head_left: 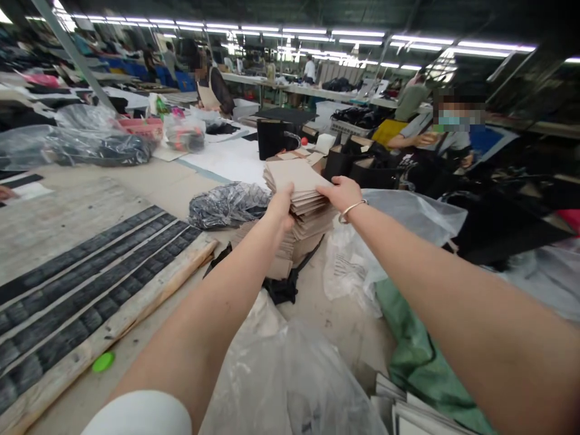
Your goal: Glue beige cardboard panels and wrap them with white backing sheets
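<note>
A tall stack of beige cardboard sheets (296,174) stands on the table in the middle of the head view, its layers a little uneven. My left hand (283,208) grips the near left side of the upper sheets, thumb on top. On the right side, my right hand (343,194), with a bracelet at the wrist, is closed on the edge of the same upper sheets. Fingers of both hands are partly hidden under the sheets. Black material (284,289) lies at the foot of the stack.
Left lies a board with black strips (90,272) and a green cap (103,362). A plastic-wrapped bundle (229,204) sits beside the stack. Clear plastic (299,374) and green cloth (417,344) are in front. Black bags (357,158) stand behind; a masked co-worker (441,136) is at right.
</note>
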`<action>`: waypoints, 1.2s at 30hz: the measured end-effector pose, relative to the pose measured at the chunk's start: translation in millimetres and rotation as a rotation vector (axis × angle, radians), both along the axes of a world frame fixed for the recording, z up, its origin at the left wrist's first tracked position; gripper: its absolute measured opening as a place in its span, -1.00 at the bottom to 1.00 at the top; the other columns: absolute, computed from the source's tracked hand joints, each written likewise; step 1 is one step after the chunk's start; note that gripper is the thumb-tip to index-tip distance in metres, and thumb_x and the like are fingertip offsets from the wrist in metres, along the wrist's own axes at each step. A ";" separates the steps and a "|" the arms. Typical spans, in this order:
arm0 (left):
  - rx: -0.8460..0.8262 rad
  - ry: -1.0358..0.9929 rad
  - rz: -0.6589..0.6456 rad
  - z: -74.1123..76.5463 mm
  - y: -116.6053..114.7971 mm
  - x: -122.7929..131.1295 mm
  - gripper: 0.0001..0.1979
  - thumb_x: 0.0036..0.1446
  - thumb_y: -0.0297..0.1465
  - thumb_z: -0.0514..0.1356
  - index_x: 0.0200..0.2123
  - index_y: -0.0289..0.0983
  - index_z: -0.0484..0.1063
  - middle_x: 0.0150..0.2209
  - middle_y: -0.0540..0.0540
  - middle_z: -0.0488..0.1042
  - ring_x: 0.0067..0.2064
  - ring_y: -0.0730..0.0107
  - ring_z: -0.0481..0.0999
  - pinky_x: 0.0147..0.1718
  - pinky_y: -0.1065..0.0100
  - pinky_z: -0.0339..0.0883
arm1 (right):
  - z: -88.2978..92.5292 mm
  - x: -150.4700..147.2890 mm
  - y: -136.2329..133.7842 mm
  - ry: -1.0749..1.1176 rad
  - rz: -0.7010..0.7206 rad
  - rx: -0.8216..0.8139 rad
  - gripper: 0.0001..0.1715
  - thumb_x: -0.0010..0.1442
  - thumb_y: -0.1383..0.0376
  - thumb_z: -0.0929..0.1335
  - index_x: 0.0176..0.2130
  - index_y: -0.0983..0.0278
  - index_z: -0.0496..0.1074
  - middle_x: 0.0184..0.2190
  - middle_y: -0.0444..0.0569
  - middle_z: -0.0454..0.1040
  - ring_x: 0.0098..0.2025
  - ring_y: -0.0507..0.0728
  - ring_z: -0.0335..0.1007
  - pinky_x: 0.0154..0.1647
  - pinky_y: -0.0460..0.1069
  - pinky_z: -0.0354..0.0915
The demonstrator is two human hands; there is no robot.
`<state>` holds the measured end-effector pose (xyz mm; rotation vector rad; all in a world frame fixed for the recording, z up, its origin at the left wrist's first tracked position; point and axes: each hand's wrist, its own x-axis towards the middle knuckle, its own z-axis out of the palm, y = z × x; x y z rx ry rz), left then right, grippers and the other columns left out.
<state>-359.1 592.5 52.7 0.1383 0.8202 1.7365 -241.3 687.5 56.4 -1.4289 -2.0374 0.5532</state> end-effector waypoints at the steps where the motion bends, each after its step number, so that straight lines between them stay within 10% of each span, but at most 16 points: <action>1: -0.007 -0.004 0.005 1.6 -1.1 3.1 -0.71 0.18 -0.36 0.08 -0.07 -0.40 0.35 -0.16 -0.21 0.51 -0.12 0.24 0.52 -0.09 0.19 0.38 | 1.8 1.5 -6.5 -0.005 0.006 0.007 -0.24 -0.07 0.04 0.41 0.02 0.43 0.36 -0.05 0.13 0.41 -0.02 0.24 0.33 0.04 0.07 0.20; 9: 0.085 0.084 0.273 12.3 -49.2 11.6 -0.74 0.05 -0.51 0.09 -0.16 -0.39 0.39 -0.32 -0.09 0.54 -0.23 0.32 0.55 -0.11 0.24 0.40 | -3.3 12.8 -77.5 0.403 0.097 -0.122 -0.34 -0.03 0.02 0.39 -0.03 0.36 0.37 -0.11 0.06 0.44 -0.06 0.17 0.34 0.02 0.08 0.21; 15: 0.232 0.211 0.251 32.7 -171.7 65.9 -0.61 0.01 -0.44 0.20 -0.03 -0.28 0.38 -0.15 -0.08 0.52 -0.04 0.24 0.48 0.00 0.26 0.33 | 18.4 57.8 -181.0 1.041 0.151 -0.376 -0.26 -0.02 0.05 0.42 0.08 0.25 0.21 -0.02 0.03 0.36 -0.06 0.14 0.35 -0.05 0.05 0.30; 19: 0.056 0.172 0.070 8.4 -284.0 130.2 -0.44 -0.02 -0.39 0.27 0.09 -0.18 0.27 -0.05 -0.11 0.47 0.04 0.13 0.41 0.02 0.17 0.29 | 13.4 136.1 -279.4 0.942 0.272 -0.604 -0.30 0.05 0.14 0.42 0.13 0.14 0.17 0.06 0.00 0.32 0.02 0.18 0.31 -0.03 0.07 0.32; 28: -0.145 -0.133 -0.641 -60.9 -505.0 243.8 -0.26 -0.20 -0.19 0.39 0.07 -0.31 0.32 0.03 -0.29 0.39 0.09 -0.09 0.34 0.08 0.01 0.14 | -73.6 345.6 -501.3 0.339 0.013 -0.855 -0.23 -0.08 0.06 0.45 0.09 0.27 0.34 0.08 0.04 0.33 0.08 0.27 0.27 0.05 0.02 0.29; 32: -0.226 -0.114 -0.614 -102.0 -563.9 272.6 -0.31 -0.25 -0.11 0.40 -0.06 -0.38 0.42 -0.03 -0.33 0.44 0.07 -0.11 0.35 0.10 0.00 0.09 | -104.3 363.7 -553.6 0.282 0.189 -0.860 -0.27 -0.03 0.03 0.42 0.07 0.31 0.38 0.08 0.08 0.32 0.13 0.29 0.20 0.16 0.12 0.14; 36: -0.380 -0.151 -0.532 -116.4 -589.0 280.3 -0.31 -0.26 -0.14 0.41 -0.03 -0.30 0.37 -0.02 -0.31 0.43 0.03 -0.08 0.39 -0.01 -0.02 0.25 | -119.6 342.9 -548.6 0.290 0.366 -0.788 -0.37 0.09 0.05 0.35 0.09 0.28 0.35 0.10 0.09 0.30 0.12 0.26 0.22 0.18 0.18 0.11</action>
